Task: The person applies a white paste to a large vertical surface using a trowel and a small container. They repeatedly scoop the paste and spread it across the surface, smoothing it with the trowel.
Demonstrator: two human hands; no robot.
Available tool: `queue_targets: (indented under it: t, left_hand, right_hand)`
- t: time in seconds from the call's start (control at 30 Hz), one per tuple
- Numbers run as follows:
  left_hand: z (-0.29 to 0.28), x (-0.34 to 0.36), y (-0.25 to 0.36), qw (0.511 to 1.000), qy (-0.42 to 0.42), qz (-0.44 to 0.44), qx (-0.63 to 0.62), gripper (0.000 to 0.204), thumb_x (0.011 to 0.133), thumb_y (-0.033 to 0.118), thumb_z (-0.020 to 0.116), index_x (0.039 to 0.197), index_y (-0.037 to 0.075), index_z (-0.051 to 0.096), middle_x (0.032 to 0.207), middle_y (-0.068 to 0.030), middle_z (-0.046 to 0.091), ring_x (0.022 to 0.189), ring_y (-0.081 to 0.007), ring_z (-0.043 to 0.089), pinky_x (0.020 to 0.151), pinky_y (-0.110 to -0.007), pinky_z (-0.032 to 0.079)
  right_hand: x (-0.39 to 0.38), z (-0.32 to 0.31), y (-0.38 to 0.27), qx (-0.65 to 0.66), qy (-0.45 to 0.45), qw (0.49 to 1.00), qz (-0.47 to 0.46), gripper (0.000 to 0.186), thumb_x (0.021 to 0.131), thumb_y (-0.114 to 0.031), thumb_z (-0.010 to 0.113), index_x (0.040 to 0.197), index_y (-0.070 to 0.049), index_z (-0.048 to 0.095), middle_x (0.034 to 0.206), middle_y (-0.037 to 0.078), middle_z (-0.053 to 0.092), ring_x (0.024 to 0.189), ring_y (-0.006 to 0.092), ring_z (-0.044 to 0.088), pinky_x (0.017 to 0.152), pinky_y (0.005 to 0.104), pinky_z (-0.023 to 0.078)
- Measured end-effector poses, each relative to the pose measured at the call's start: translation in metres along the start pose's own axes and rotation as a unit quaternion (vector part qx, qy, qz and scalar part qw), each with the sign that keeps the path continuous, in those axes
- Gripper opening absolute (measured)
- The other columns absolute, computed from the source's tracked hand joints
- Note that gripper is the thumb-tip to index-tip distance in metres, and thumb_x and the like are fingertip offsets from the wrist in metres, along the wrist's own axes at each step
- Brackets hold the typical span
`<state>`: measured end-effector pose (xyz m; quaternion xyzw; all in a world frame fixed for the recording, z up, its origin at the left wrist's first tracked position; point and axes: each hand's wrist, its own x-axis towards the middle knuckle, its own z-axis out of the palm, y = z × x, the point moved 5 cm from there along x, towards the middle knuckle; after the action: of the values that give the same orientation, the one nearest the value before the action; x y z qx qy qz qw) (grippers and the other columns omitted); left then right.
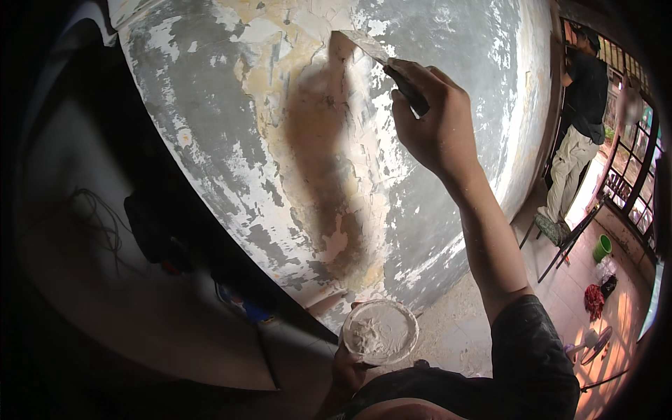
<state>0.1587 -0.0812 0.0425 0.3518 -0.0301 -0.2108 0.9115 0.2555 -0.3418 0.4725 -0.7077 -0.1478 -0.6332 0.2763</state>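
The right hand grasped the putty knife by its dark handle; the tilted blade appeared to touch the upper part of the wall. The left hand gripped the tub near the foot of the wall, its open top and pale paste in view. The step, judged to be working paste over the wall, called for a low, constant blade angle, even pressure along the full edge and small loads; a steep angle risked gouging. A level tub close to the wall limited spillage.

The wall showed grey areas flecked with white and a rough ochre and cream band down its middle, partly under a shadow. Pale residue marked the floor at the foot of the wall. Right of the wall were another person, a green container, a red cloth and a fan. A loose cable lay left of the wall
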Motion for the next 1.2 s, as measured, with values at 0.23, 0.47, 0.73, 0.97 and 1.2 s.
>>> queue_targets:
  t: [0.23,0.47,0.73,0.97,1.2]
  left_hand:
    - [-0.012,-0.007,0.003,0.999,0.009,0.027,0.032,0.092,0.076,0.002,0.05,0.165,0.006,0.027,0.156,-0.0177,0.045,0.142,-0.0337,0.051,0.11,-0.049,0.055]
    - [0.01,-0.02,0.021,0.997,0.042,0.023,0.058,0.09,0.077,0.002,0.049,0.165,0.006,0.027,0.156,-0.0175,0.045,0.141,-0.0322,0.052,0.109,-0.047,0.056]
    - [-0.004,-0.006,0.002,0.998,0.027,0.004,0.059,0.087,0.079,0.0,0.048,0.163,0.004,0.029,0.153,-0.0159,0.048,0.138,-0.0291,0.055,0.106,-0.04,0.058]
    - [-0.012,-0.007,-0.011,0.999,0.037,0.016,-0.014,0.085,0.076,-0.001,0.051,0.16,0.003,0.034,0.15,-0.0178,0.05,0.137,-0.031,0.055,0.11,-0.042,0.055]
    - [-0.016,-0.021,0.007,0.996,0.083,0.008,0.015,0.078,0.081,0.005,0.054,0.157,0.001,0.037,0.147,-0.0172,0.053,0.133,-0.0298,0.059,0.107,-0.042,0.056]
  right_hand:
    - [-0.037,0.012,-0.001,-0.043,-0.034,0.997,0.049,0.042,0.085,-0.003,0.063,0.125,-0.008,0.073,0.087,0.018,0.064,0.073,0.0382,0.068,0.068,0.047,0.056]
    - [-0.088,-0.003,-0.01,-0.037,-0.108,0.989,0.096,0.045,0.087,0.003,0.065,0.13,-0.007,0.073,0.085,0.011,0.064,0.065,0.0189,0.063,0.063,0.0321,0.052]
    - [-0.028,0.01,-0.037,-0.061,-0.03,0.998,-0.018,0.039,0.085,0.0,0.066,0.122,-0.007,0.076,0.083,0.013,0.065,0.067,0.0254,0.067,0.063,0.0369,0.053]
    - [-0.124,0.02,-0.013,-0.082,-0.105,0.989,0.068,0.048,0.088,0.0,0.065,0.135,-0.009,0.07,0.093,0.012,0.066,0.067,0.0258,0.069,0.061,0.0371,0.057]
    - [-0.174,-0.007,0.0,-0.031,-0.14,0.978,0.149,0.05,0.085,-0.001,0.067,0.134,-0.012,0.071,0.091,0.014,0.067,0.068,0.0285,0.07,0.06,0.0398,0.058]
